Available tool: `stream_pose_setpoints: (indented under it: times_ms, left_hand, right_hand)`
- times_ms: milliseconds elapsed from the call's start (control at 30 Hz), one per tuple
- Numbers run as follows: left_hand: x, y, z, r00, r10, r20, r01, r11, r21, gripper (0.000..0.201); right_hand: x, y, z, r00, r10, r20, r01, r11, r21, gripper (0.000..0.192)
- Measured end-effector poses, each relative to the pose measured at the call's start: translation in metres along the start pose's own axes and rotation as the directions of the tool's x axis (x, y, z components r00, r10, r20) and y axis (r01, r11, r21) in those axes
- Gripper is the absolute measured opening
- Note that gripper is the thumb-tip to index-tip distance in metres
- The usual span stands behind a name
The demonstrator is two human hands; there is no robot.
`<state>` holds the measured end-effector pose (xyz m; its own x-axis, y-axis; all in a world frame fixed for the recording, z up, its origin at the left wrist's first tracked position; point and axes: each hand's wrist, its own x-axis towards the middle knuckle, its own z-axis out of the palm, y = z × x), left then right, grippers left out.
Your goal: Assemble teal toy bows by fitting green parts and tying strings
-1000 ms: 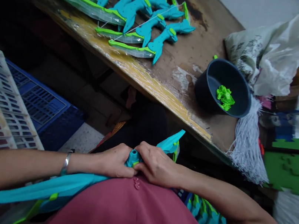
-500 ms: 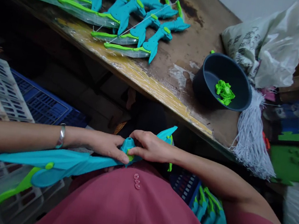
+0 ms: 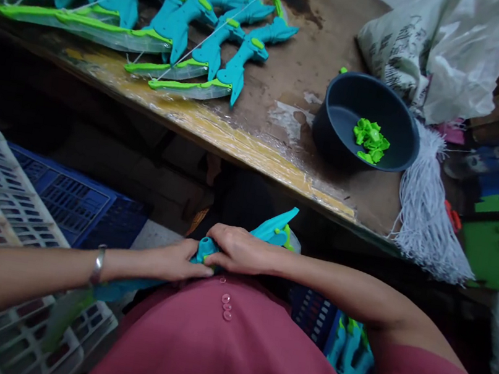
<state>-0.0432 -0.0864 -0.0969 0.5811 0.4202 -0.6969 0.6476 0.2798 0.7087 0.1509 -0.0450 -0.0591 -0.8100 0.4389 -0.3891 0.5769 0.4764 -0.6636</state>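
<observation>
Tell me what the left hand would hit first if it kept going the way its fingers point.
The left hand points right, toward the right hand. Its fingertips already touch the teal toy bow's grip, so that comes first, then the right hand's fingers just beyond, though depth is hard to judge.

I've got both hands low at my lap: left hand [image 3: 177,262] and right hand [image 3: 240,250] pinch the teal toy bow [image 3: 205,248] together. On the table [image 3: 305,64] ahead, finished bows [image 3: 198,29], and a dark bowl [image 3: 333,131] holding green pieces [image 3: 369,140].
</observation>
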Motion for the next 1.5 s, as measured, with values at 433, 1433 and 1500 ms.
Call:
stream_pose_setpoints:
  times_ms: [433,1433,1500]
  left_hand:
    - [0.013,0.001,0.012,0.998,-0.048,-0.052,0.046,0.998,-0.041,0.029]
    - [0.009,-0.015,-0.006,0.993,-0.039,0.109,0.053,0.99,-0.13,0.038]
    - [0.005,-0.018,-0.011,0.993,-0.007,0.121,0.019,0.994,-0.104,0.043]
  right_hand:
    - [0.004,0.001,0.016,0.995,0.098,0.033,-0.097,0.995,-0.03,0.02]
    - [0.034,0.004,0.005,0.891,0.33,0.313,-0.4,0.895,0.195,0.027]
    - [0.026,0.002,-0.007,0.92,0.305,0.246,-0.358,0.908,0.216,0.028]
